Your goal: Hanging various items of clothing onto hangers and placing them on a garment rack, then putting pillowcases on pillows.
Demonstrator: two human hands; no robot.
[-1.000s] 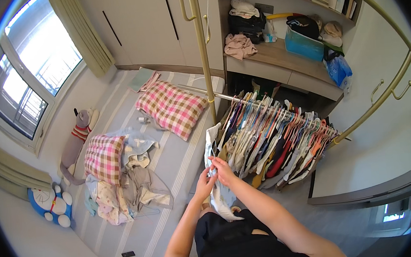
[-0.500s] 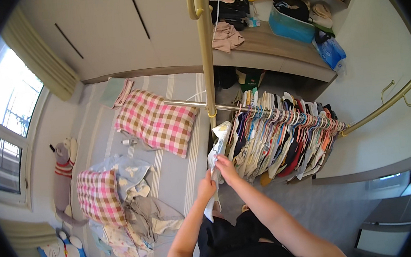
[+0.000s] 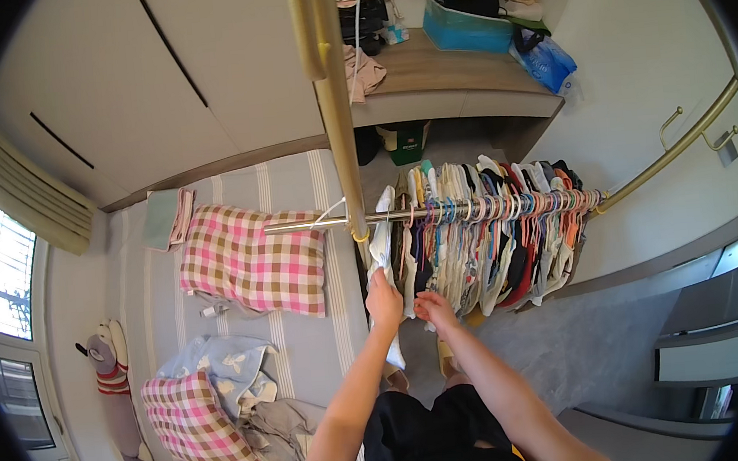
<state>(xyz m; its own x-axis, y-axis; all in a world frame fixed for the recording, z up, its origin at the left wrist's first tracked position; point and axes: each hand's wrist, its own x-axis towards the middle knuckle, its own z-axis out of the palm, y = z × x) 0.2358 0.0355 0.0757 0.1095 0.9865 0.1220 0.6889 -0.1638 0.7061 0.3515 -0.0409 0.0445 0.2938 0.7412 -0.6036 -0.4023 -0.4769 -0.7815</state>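
Clamped in left hand (image 3: pixel 384 306): pale garment (image 3: pixel 382 248). Sits at left end of clothes row (image 3: pixel 479 252), against metal rail (image 3: pixel 295 227). Just beside: right hand (image 3: pixel 436 308), curled; cannot tell whether holding anything. Risks snagging on clothes row, given tight packing.

a bed (image 3: pixel 309 348) with a grey striped cover bears a pillow (image 3: pixel 254 261) checked in pink, brown and white, and a folded green cloth (image 3: pixel 160 219) lies just beside it. a second checked pillow (image 3: pixel 195 417) lies well apart from the first. a long grey plush toy (image 3: pixel 126 423) with red stripes stretches along the bed's edge, near the window (image 3: pixel 1 268) and its olive curtain (image 3: pixel 32 192). on the wooden desk (image 3: pixel 421 63) are a blue box (image 3: pixel 466 28), a blue plastic bag (image 3: pixel 546 62) and a crumpled pink cloth (image 3: pixel 364 73); a dark green carton (image 3: pixel 404 143) stands underneath.
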